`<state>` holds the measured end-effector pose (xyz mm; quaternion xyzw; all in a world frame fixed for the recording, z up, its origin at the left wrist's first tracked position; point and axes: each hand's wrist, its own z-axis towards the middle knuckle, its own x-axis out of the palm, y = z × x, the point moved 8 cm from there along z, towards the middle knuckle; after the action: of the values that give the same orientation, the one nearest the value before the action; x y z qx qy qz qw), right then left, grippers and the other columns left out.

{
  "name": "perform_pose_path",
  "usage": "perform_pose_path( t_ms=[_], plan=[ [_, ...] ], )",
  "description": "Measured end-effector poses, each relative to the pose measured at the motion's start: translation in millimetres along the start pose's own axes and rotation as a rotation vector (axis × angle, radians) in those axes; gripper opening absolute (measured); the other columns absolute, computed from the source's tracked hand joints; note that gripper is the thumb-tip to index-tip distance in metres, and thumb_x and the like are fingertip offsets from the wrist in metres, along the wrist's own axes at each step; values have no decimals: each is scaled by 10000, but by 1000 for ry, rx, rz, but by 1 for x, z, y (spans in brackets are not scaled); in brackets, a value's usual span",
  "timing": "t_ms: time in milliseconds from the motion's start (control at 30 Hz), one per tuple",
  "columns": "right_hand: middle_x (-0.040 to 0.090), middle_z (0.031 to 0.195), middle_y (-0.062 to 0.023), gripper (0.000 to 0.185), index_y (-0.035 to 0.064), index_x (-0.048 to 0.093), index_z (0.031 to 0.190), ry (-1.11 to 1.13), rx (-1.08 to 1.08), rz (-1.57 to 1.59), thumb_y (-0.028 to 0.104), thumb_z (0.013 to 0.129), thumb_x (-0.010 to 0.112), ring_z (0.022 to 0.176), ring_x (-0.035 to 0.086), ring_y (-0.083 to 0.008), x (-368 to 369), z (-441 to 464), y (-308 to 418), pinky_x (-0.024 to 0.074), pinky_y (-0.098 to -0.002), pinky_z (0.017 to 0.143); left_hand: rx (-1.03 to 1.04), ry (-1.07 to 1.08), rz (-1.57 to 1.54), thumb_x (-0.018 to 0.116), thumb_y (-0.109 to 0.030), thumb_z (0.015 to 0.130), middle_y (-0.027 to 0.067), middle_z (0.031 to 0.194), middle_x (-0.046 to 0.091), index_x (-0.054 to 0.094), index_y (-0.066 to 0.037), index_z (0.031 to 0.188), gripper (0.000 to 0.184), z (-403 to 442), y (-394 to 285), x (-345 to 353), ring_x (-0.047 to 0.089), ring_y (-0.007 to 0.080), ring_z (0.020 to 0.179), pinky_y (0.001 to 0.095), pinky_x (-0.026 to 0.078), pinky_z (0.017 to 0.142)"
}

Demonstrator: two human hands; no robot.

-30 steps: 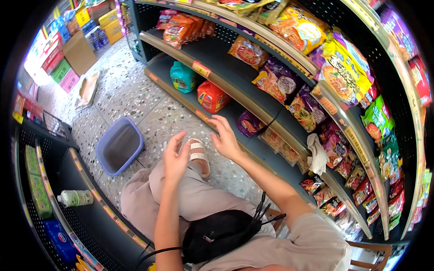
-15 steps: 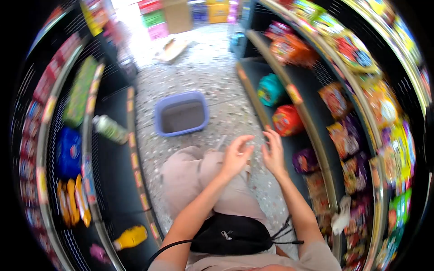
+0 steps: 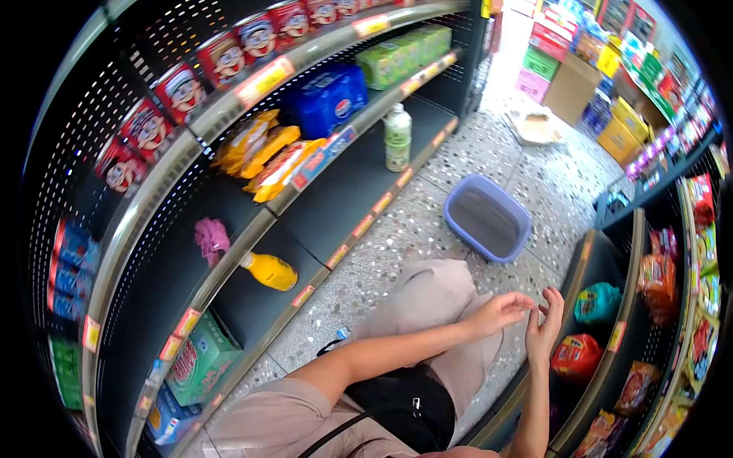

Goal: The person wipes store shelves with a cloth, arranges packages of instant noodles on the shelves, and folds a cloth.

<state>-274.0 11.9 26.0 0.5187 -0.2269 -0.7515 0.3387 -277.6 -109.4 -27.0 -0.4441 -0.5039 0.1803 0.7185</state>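
My left hand (image 3: 498, 314) is raised over my bent knees, palm inward, its fingers loosely stretched and holding nothing I can see. Close beside it my right hand (image 3: 545, 327) points upward with fingers apart, also without anything visible in it. The fingertips of the two hands nearly meet; I cannot tell whether they touch. Beyond them on the speckled floor stands a purple-blue tub (image 3: 452, 217) with greyish liquid inside. To the right of my right hand, a red bottle (image 3: 576, 358) and a teal bottle (image 3: 598, 303) sit on the low shelf.
On the left shelves are a yellow bottle (image 3: 272, 272), a pink cloth (image 3: 211, 240), a white-green bottle (image 3: 397, 137), a blue Pepsi pack (image 3: 324, 99) and orange packets (image 3: 263, 153). Bagged snacks (image 3: 701, 351) fill the right shelves. Cardboard boxes (image 3: 574, 87) stand at the far end.
My view has turned left, bringing more of the left shelves into sight. My hands have come closer together. The tub and shelf goods look unmoved.
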Motion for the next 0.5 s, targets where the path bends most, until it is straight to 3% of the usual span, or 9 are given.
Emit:
perform_pose_path(
  t_ms=[267,500],
  plan=[
    [468,1297,-153,413,31,518,1195,159,-283,137,-88,800,533,1151,505,-287,69,62,95,476,-324,840,120,-203,-115,540,-113,926,108,1232,548,487,-13,1240,333,-62,-125,-69,507,188,1182,332,378,1029],
    [477,1276,-149,402,26,521,1167,245,-506,238,-94,784,546,1127,526,-280,125,96,198,487,-326,834,419,-462,-133,542,-92,910,152,1249,540,470,1,1250,359,-143,-251,-145,505,266,1197,396,398,1035]
  ],
)
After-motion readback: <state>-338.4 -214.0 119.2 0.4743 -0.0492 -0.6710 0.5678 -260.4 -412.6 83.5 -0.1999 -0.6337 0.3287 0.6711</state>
